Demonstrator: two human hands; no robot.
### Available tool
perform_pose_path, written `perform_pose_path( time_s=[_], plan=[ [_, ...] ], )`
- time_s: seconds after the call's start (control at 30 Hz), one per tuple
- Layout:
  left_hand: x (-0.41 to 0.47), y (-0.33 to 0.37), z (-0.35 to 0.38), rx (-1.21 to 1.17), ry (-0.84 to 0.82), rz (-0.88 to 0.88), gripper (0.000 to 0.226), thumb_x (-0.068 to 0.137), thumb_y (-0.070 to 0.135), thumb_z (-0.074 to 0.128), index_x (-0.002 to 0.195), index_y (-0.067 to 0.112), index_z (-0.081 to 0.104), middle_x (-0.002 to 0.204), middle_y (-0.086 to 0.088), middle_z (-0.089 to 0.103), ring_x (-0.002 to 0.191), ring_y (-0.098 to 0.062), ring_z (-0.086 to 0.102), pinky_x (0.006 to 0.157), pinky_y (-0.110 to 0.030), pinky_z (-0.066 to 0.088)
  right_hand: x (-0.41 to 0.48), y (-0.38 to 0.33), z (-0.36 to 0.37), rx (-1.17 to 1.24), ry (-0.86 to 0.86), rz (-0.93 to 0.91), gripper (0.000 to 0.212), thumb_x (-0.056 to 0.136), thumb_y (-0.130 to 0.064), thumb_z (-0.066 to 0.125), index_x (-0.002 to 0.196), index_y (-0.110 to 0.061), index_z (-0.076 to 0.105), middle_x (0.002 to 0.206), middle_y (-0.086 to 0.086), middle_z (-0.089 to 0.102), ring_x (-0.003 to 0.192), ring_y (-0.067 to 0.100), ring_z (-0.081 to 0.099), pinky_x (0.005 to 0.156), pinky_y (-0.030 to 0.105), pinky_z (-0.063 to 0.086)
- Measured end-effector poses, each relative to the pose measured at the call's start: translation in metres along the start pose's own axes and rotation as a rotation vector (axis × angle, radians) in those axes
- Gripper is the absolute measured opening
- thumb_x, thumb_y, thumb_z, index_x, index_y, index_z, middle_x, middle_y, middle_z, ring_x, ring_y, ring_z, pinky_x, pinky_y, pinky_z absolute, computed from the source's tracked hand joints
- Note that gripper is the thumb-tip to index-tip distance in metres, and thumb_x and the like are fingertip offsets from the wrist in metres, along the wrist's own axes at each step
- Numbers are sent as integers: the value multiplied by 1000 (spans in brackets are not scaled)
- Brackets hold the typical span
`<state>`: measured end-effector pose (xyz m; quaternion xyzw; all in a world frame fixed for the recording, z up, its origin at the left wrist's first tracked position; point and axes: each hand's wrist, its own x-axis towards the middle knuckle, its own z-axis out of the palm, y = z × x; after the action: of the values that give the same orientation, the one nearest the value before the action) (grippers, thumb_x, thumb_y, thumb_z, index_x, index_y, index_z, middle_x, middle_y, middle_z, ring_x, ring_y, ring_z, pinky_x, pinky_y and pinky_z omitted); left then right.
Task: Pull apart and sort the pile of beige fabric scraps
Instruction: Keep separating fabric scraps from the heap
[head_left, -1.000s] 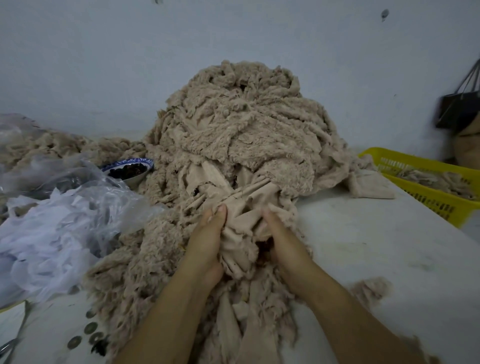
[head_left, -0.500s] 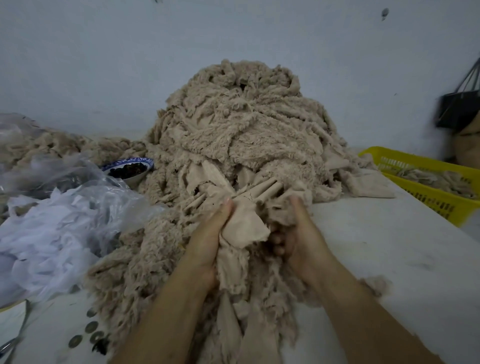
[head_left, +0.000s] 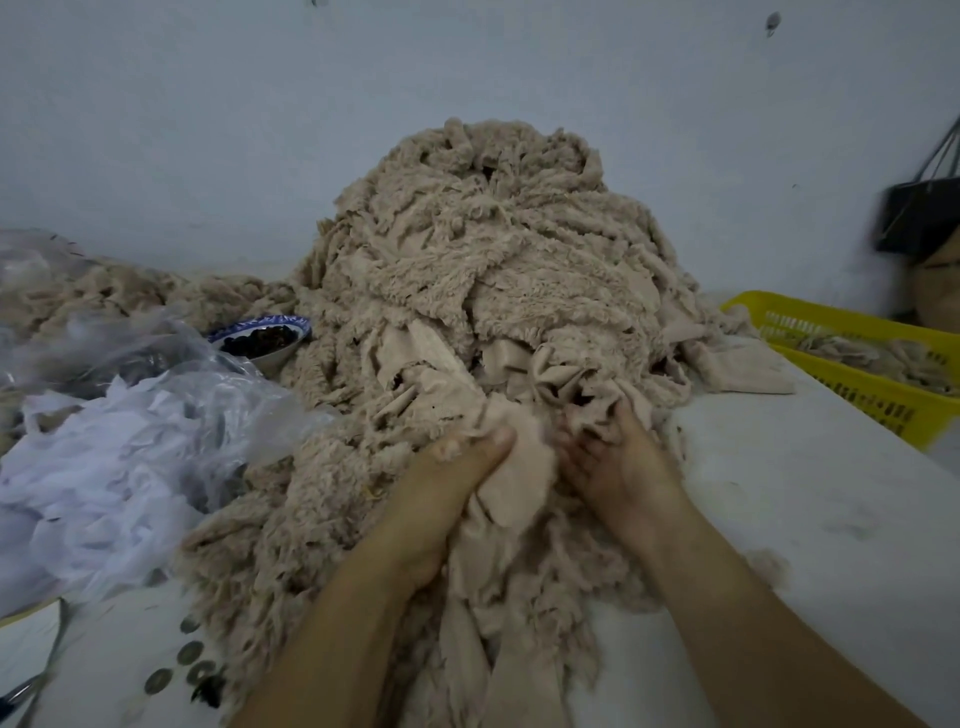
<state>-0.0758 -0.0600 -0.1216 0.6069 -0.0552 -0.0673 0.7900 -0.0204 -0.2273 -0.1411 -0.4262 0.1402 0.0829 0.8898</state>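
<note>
Table (head_left: 779, 493), white top, pale wall behind.

Pile of beige scraps (head_left: 493, 270) is heaped high at the middle of the far edge. It spills toward the near edge and under my forearms. Mostly fluffy fleece, with smoother pieces lower down. A low run of the same stuff trails left along the far edge.

Clear plastic bag (head_left: 156, 353) of white scraps (head_left: 93, 467) lies along the left edge, touching the foot of the pile.

Yellow basket (head_left: 852, 384) sits at the far right corner, apart from the pile, with a few beige scraps in it. A dark bag (head_left: 919, 213) hangs against the wall beyond it.

My left hand (head_left: 447, 483) is at the front of the pile, thumb clamped over a smooth strip (head_left: 519, 467); my fingers are hidden under the cloth.

My right hand (head_left: 618, 467) is just beside it, fingers curled into a gathered wad (head_left: 597, 389) of smooth cloth that runs into the pile. The strip lies between my hands.

Blue-rimmed bowl (head_left: 260, 338) with dark contents sits between the bag and the pile.

Coins (head_left: 189, 652) lie toward the near left corner, at the pile's fringe.
</note>
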Motion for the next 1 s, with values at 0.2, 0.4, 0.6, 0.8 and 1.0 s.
perform_pose_path(
  time_s=[0.2,0.4,0.6,0.8,1.0],
  plan=[
    [13,-7,1,-284,202,38,40,89,42,59,107,12,78,116,-15,73,108,-27,71,91,-39,58,-38,33,24,-704,-456,-353,51,72,-86,55,116,-61,60,124,-22,66,115,-3,61,87,14,51],
    [13,-2,1,-458,161,91,55,88,56,52,113,14,76,122,-10,72,113,-20,68,85,-30,58,-27,46,24,-1189,-361,-718,48,95,-31,61,142,-30,50,140,-8,44,120,7,49,85,1,32],
    [19,-11,3,-185,220,133,56,102,54,32,108,20,77,115,-1,74,112,-13,68,84,-23,55,-17,11,11,-620,-298,-467,17,96,-3,54,100,-13,67,90,-12,67,70,-3,60,58,7,44],
    [23,-21,-7,84,283,132,29,103,33,48,108,22,74,110,10,75,107,-4,67,94,-22,47,-13,-8,4,36,-311,-273,71,81,-56,64,139,-18,47,127,2,59,110,20,69,87,32,58],
    [26,-29,-17,1242,354,292,37,97,27,55,133,30,57,136,8,51,130,-9,37,108,-26,30,-2,33,2,-1166,-252,-694,16,99,-35,57,113,-38,65,121,-12,58,100,-6,57,80,4,41]
  ],
)
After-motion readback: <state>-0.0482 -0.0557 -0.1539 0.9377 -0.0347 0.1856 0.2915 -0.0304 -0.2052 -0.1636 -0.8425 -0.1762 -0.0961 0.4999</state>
